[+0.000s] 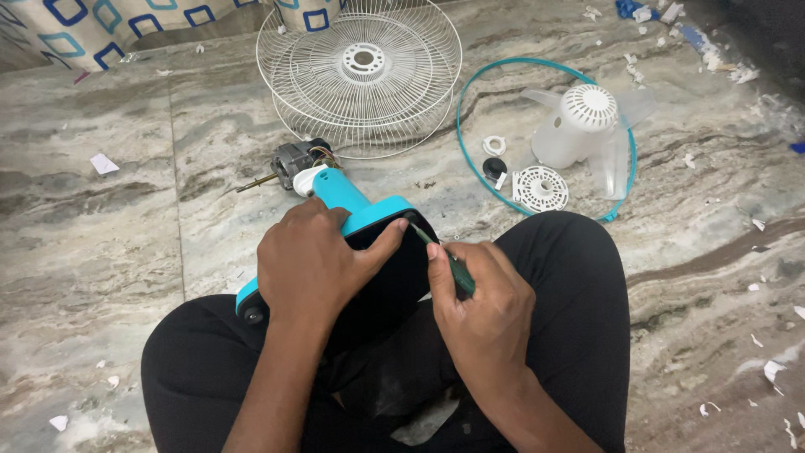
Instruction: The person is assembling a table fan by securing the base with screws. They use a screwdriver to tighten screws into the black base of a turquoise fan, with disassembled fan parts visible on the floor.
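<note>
The right hand is closed around a green-handled screwdriver, its tip meeting the rim of the turquoise plastic fan base at centre frame. The left hand is clamped over that base, resting on black-trousered knees. The bare motor juts beyond. Above lie white wire fan guards; upper right, a translucent fan blade inside a turquoise ring.

wire fan grilles: 2 | fan blade units: 1 | screwdrivers: 1 | teal rings: 1
</note>
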